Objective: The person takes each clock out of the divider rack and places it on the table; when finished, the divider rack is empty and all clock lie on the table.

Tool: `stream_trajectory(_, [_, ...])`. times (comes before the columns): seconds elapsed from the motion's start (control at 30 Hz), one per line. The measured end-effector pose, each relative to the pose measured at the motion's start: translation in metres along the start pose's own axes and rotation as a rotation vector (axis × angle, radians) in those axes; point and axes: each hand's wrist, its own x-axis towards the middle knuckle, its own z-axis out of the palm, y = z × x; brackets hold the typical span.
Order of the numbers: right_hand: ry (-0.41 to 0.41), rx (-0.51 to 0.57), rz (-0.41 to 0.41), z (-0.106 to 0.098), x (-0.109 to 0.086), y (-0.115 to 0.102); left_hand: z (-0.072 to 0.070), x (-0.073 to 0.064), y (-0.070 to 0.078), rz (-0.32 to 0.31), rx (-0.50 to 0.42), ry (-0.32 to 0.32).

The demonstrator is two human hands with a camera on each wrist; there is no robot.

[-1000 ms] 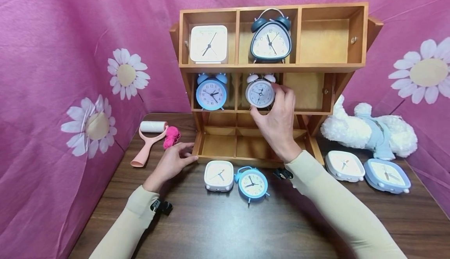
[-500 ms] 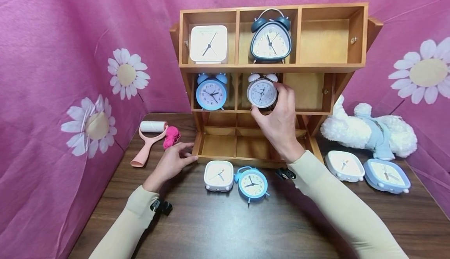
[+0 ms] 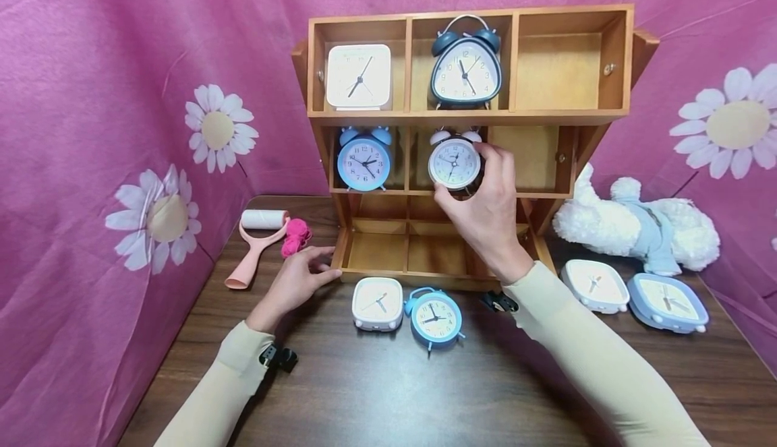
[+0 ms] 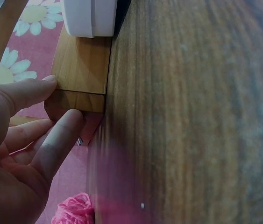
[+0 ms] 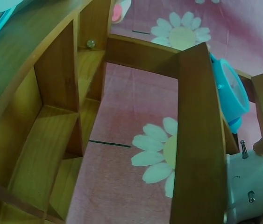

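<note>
In the head view my right hand (image 3: 488, 207) holds a white twin-bell alarm clock (image 3: 454, 164) by its rim, thumb at the lower left and fingers at the right. The clock faces outward in the middle row's central compartment of a wooden shelf (image 3: 467, 119). From the right wrist, the clock's white underside (image 5: 250, 184) shows its short metal feet, one close to a fingertip. My left hand (image 3: 297, 282) grips the shelf's lower left front corner; in the left wrist view the thumb and fingers (image 4: 68, 133) lie on either side of that wooden corner (image 4: 80, 100).
A blue twin-bell clock (image 3: 364, 162), white square clock (image 3: 359, 76) and dark triangular clock (image 3: 466, 73) occupy other compartments. A white clock (image 3: 378, 304) and blue clock (image 3: 436, 319) lie in front. Rightward are two more clocks and a plush toy (image 3: 637, 224); leftward, a lint roller (image 3: 255, 245) and pink yarn (image 3: 297, 236).
My right hand has shifted the white twin-bell clock slightly to the right within its compartment. The left hand stays at the shelf corner.
</note>
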Motion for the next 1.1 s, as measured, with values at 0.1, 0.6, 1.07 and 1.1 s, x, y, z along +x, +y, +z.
stream_trajectory(0.1, [-0.001,-0.007,-0.009,-0.005,0.0,-0.003,-0.01,-0.01,0.036,-0.033,0.002,-0.006])
stream_trajectory(0.6, [-0.025,-0.002,0.041,-0.023,-0.008,-0.012,-0.001,-0.003,0.005,0.034,-0.029,0.024])
stream_trajectory(1.07, [-0.091,-0.036,0.087,-0.055,-0.037,-0.014,-0.012,-0.011,0.037,-0.025,-0.029,-0.004])
stream_trajectory(1.1, [-0.089,-0.035,0.088,-0.057,-0.04,-0.014,-0.011,-0.011,0.037,-0.025,-0.027,-0.003])
